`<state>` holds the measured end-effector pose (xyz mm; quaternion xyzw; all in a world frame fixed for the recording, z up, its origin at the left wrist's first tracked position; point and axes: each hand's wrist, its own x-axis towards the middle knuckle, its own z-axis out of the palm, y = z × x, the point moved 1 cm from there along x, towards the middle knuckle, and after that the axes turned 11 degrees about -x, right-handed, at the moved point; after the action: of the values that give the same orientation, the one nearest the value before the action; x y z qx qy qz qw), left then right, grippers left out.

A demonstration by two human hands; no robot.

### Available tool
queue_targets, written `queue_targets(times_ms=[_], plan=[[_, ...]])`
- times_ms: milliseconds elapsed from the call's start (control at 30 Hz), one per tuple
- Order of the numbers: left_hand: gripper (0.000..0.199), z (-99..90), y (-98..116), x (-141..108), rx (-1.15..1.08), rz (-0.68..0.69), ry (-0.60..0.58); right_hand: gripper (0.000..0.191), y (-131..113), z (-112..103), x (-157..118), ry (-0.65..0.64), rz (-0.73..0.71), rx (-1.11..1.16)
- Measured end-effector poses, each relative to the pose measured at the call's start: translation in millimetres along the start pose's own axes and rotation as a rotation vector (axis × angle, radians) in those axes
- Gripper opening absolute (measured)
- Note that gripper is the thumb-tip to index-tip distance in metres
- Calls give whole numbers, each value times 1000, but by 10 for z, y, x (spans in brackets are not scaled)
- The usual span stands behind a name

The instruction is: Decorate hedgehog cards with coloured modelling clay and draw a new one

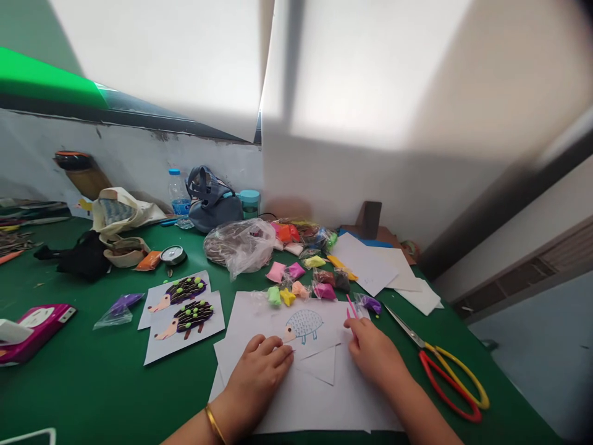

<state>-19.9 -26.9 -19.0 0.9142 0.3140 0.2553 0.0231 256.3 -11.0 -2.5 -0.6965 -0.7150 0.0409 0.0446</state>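
Observation:
My left hand (pixel 262 374), with a gold bangle at its wrist, lies on the white paper (pixel 319 402), fingertips beside the face of a blue-outlined hedgehog drawing (pixel 304 324). The hedgehog's face is filled with peach colour. Pinched in my right hand (pixel 370 346) is a thin pink tool (pixel 351 306), over the paper's right side. Small bags of coloured clay, among them green (pixel 273 296) and yellow (pixel 287 297), lie just beyond the drawing. A purple clay bag (pixel 369 303) is near the pink tool.
Red-and-yellow scissors (pixel 451 383) lie at the right. Two finished hedgehog pictures (pixel 185 321) and a purple clay packet (pixel 121 307) are at the left. Behind stand a water bottle (pixel 178 194), a blue bag (pixel 210 204), a plastic bag (pixel 241 244) and a phone (pixel 371 219).

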Motion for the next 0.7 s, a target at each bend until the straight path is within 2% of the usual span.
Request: queue_targets(times_ms=[100,200,267,333,433,567,700], plan=[[18,-12,-37,2,21,-17,-18,30,-63,-26,-32,67,-85,266],[18,-17,-49,-14,3,-3,8,30,-193,-53,-85,49,-216,491],[17,-19,-41,-28,-16,5,23,30,-315,-52,-134,41,-301,564],[15,-18,-29,-39,-35,6,22,25,-453,-28,-190,43,-377,587],[13,-8,-16,-48,-53,-6,17,6,-656,38,-269,112,-448,541],[11,15,-17,-54,-65,-15,32,17,-835,157,-322,170,-462,513],[12,22,-17,-56,-68,-16,23,15,-886,267,-324,188,-448,466]])
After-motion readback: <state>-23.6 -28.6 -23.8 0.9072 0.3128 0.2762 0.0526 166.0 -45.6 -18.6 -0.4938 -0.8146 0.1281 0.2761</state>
